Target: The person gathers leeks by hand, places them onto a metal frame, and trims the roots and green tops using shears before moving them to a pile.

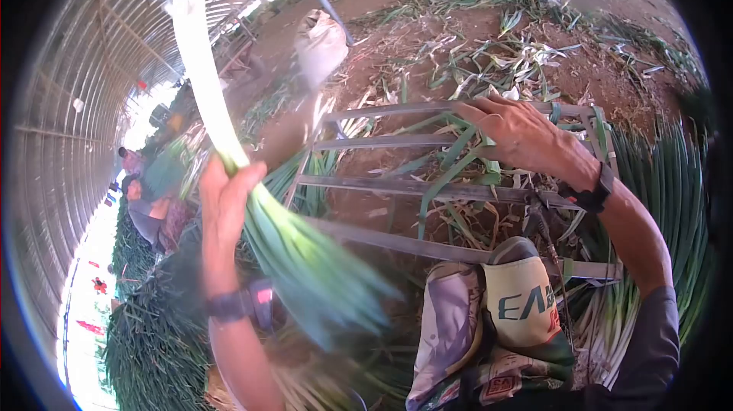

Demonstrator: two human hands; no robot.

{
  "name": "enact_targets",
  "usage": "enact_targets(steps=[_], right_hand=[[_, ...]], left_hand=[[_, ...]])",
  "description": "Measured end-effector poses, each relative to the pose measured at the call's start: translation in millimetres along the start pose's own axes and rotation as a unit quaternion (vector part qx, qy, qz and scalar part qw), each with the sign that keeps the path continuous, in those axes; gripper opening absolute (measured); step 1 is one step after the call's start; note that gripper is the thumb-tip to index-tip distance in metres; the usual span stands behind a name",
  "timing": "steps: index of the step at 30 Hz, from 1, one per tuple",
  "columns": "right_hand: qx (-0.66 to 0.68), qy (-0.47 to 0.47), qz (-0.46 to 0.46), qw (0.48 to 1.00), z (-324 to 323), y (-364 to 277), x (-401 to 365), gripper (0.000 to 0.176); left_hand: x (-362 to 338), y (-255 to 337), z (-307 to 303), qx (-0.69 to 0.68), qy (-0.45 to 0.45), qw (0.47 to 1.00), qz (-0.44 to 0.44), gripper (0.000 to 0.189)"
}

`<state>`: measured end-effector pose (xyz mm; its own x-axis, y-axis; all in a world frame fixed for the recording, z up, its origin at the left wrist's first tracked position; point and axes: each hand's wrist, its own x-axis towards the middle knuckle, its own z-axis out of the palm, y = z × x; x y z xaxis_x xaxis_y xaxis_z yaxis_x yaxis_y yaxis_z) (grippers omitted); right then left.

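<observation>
My left hand [227, 193] is closed around a large green onion [202, 75]. Its white stem slants up to a shaggy root end at the top of the view, while its green leaves fan out below, blurred by motion. My right hand [510, 132] is over the far bar of a low metal rack [382, 141], fingers loosely stretched and apart. Strips of green leaf [450, 174] lie across the rack under that hand; whether the fingertips touch one, I cannot make out. Both wrists wear dark bands.
Long green onions [660, 182] lie piled at the right, and a leafy heap [156, 327] lies at the left. Printed cloth [527, 304] covers my legs. Trimmed leaves [527, 56] litter the soil beyond the rack. Another person [145, 212] is at the far left, near a pale sack [321, 48].
</observation>
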<state>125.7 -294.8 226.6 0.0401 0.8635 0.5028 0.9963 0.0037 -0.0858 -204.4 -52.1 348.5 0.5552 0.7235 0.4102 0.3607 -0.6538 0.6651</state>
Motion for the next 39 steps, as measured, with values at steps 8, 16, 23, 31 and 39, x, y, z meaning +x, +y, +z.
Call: enact_targets(steps=[8, 16, 23, 31, 39], right_hand=[[-0.297, 0.24, -0.24, 0.892, -95.8, -81.4, 66.4, 0.045], [-0.326, 0.016, 0.06, 0.943, -162.4, -8.3, -46.8, 0.021], [-0.198, 0.099, 0.425, 0.877, -255.6, -17.3, -213.7, 0.031], [-0.198, 0.105, 0.76, 0.61, -225.2, -117.3, -507.1, 0.068], [-0.213, -0.127, 0.776, 0.58, -161.0, -160.1, -583.1, 0.088]], left_hand=[[15.6, 72.3, 108.0, 0.298, 0.037, 0.872, 0.387, 0.041], [-16.1, 195.0, 193.6, 0.201, -0.022, 0.769, 0.606, 0.062], [-28.2, 199.8, 210.5, 0.106, 0.046, 0.769, 0.629, 0.078], [-25.0, 44.2, 241.2, 0.163, -0.088, 0.871, 0.456, 0.06], [-77.5, -6.0, 223.6, 0.186, -0.337, 0.896, 0.221, 0.044]])
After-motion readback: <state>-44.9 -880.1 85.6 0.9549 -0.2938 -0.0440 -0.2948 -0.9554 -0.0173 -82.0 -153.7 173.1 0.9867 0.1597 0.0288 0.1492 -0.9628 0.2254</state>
